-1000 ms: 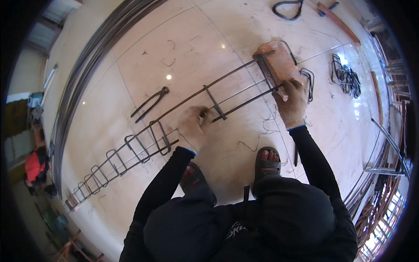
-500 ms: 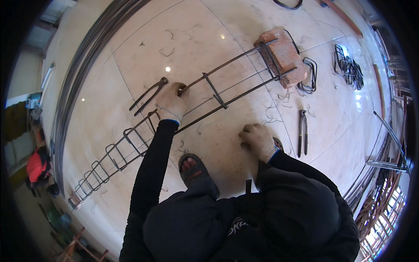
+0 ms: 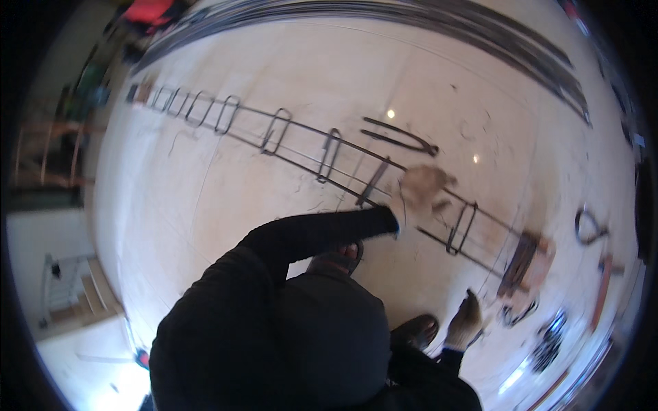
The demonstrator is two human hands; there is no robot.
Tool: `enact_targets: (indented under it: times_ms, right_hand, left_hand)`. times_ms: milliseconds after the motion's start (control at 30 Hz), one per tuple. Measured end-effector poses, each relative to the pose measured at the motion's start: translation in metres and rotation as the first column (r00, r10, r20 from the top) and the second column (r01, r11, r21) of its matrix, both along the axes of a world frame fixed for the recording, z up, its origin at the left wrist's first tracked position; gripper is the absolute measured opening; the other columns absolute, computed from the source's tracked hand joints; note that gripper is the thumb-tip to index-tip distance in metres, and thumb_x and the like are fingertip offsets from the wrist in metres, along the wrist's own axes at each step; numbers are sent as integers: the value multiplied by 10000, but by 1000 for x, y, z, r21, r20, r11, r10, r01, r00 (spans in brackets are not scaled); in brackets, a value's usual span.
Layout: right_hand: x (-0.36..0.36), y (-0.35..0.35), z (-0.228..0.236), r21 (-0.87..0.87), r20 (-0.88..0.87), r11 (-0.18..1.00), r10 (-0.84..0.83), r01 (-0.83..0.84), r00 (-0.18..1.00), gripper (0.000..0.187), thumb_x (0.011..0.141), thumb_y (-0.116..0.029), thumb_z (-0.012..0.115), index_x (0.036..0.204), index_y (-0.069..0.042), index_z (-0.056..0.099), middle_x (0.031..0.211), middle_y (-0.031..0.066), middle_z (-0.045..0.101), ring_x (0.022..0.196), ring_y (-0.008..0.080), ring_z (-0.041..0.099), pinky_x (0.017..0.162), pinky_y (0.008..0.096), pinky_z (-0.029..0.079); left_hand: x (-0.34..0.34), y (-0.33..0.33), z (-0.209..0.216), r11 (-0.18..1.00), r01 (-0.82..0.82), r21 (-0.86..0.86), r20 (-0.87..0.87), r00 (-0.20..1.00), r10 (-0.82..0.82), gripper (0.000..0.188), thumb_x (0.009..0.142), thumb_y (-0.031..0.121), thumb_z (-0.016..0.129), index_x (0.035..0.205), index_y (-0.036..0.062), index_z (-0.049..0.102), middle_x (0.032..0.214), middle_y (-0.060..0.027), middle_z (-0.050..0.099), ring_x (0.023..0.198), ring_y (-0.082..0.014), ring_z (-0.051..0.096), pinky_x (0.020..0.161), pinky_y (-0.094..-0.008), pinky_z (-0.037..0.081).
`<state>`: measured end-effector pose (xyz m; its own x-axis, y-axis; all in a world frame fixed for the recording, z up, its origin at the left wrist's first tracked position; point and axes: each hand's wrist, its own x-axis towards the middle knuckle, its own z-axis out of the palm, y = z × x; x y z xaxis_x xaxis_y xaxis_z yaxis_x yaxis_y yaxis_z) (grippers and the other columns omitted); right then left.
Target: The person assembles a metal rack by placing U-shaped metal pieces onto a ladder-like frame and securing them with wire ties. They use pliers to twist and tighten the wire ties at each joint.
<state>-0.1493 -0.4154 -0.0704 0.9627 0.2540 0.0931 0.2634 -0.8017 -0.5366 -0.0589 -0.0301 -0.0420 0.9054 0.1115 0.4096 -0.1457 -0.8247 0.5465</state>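
The rod frame (image 3: 296, 166) stretches over the floor (image 3: 226, 205), running beneath the left hand's fingers, with one end resting on a brick (image 3: 544, 259) to their right. To the left of those fingers, several hoops (image 3: 284, 131) already stand around the rods, and one more stands between the fingers and the brick; that much looks done, though whether each is fastened is too small to tell. A pile of loose hoops (image 3: 548, 348), well beyond the right hand's fingers, is not on the rods, so work seems to remain. The left hand (image 3: 421, 190) is at the far rod, its fingers apparently bent, but blur hides whether they pinch it. The right hand (image 3: 466, 322) is apart from the frame; I cannot tell whether its fingers are closed on anything. Pincers (image 3: 428, 146) lie just past the left fingers, and long bars (image 3: 329, 9) farther out. Compared with half a second ago, the view has turned, so the frame slopes down to the right; the right hand has moved to the outer side of the right foot, and the second pincers there can no longer be made out.
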Motion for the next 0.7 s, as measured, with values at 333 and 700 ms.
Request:
enact_targets:
  times_ms: [333,700]
  right_hand:
    - [4,89,73,233,-652,929,369,-289,663,178,946,-4,639,1069,-51,758,1047,192,773,966,391,750,813,470,584]
    - [34,123,134,333,-939,769,323,546,118,331,1149,-355,520,1056,-67,657,685,-65,462,517,61,392,451,247,313]
  left_hand:
    - [-88,-64,31,407,400,-821,-95,607,-789,506,927,352,826,1321,52,720,1302,-179,719,1189,-346,706,1035,-436,563]
    - [-95,-54,17,394,-156,-906,-398,628,-669,455,1100,285,538,1453,23,654,1492,-155,630,1337,-280,618,1165,-426,478]
